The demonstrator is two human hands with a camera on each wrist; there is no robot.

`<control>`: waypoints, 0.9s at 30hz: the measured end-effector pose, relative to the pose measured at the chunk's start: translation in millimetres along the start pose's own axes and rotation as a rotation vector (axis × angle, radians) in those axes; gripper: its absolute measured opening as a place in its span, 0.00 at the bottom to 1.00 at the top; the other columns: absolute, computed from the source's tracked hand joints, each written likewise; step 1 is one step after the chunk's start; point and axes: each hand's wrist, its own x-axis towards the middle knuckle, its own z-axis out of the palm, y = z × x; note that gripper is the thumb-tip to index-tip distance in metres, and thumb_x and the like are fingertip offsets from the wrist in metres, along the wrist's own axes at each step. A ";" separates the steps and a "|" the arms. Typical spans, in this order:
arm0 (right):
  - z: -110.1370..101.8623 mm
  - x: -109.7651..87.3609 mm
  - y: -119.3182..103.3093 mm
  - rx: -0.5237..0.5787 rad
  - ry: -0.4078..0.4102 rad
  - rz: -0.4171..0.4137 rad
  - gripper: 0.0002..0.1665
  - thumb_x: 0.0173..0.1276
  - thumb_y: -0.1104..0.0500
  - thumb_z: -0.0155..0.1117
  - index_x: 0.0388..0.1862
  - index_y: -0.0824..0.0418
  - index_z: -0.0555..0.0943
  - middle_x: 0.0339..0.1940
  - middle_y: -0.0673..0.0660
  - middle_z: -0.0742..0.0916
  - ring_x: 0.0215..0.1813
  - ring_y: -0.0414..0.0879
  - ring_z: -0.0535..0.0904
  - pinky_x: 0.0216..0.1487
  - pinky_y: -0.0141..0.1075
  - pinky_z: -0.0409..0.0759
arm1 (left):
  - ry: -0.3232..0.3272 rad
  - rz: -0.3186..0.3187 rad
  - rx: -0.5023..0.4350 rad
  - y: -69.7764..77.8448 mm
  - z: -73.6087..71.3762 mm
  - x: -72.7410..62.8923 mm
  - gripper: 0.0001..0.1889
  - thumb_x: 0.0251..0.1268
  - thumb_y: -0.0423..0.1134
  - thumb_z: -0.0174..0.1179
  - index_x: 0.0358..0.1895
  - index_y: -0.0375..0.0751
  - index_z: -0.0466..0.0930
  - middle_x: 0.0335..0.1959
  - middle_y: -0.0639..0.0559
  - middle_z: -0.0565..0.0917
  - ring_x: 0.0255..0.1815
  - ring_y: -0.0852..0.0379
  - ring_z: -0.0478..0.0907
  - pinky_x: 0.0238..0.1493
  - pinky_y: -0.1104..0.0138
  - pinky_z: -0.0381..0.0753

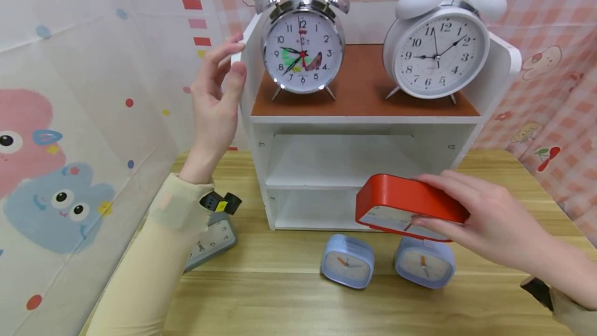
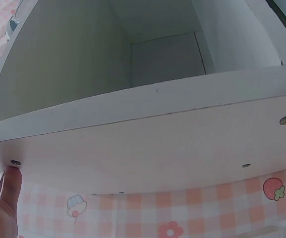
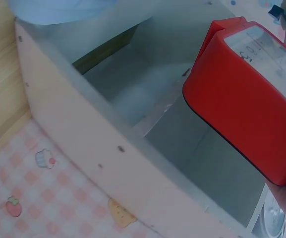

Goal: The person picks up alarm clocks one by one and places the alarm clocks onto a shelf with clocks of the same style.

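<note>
My right hand grips a red alarm clock by its right end, in front of the lower shelves. The clock's face tilts downward, partly covered by my thumb; in the right wrist view its red casing fills the right side. My left hand holds the upper left side panel of a small white shelf unit between thumb and fingers. On its brown top board stand a silver twin-bell alarm clock at left and a white twin-bell alarm clock at right.
Two small blue clocks stand on the wooden table before the unit, partly below the red clock. A grey-blue clock lies left, half behind my left sleeve. Patterned cloth hangs behind and beside the table.
</note>
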 end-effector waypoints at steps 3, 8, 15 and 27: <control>2.6 6.8 -4.2 0.007 0.003 -0.012 0.42 0.71 0.23 0.51 0.56 0.55 0.86 0.35 0.43 0.83 0.32 0.31 0.71 0.31 0.23 0.67 | 0.001 -0.004 0.004 0.6 0.6 0.1 0.17 0.81 0.39 0.55 0.66 0.37 0.76 0.76 0.45 0.76 0.75 0.52 0.75 0.71 0.65 0.82; 6.8 14.9 -10.4 -0.001 0.009 -0.020 0.42 0.71 0.23 0.50 0.56 0.55 0.85 0.35 0.43 0.83 0.32 0.32 0.71 0.30 0.24 0.67 | -0.002 -0.002 0.010 0.1 1.1 0.4 0.18 0.82 0.41 0.55 0.66 0.37 0.76 0.76 0.45 0.76 0.75 0.52 0.75 0.71 0.65 0.82; 13.7 27.9 -17.7 -0.002 0.011 -0.041 0.42 0.73 0.24 0.49 0.58 0.56 0.85 0.38 0.47 0.86 0.34 0.35 0.75 0.32 0.26 0.72 | 0.002 0.005 0.015 -0.1 0.7 0.0 0.21 0.81 0.45 0.56 0.66 0.35 0.75 0.77 0.45 0.76 0.75 0.52 0.75 0.70 0.65 0.83; 25.9 50.5 -27.8 -0.034 0.047 -0.112 0.43 0.75 0.26 0.47 0.59 0.61 0.84 0.38 0.53 0.87 0.34 0.40 0.78 0.30 0.36 0.78 | -0.002 0.001 0.001 -0.2 0.3 0.2 0.22 0.81 0.49 0.57 0.66 0.37 0.76 0.76 0.44 0.76 0.74 0.51 0.76 0.70 0.65 0.83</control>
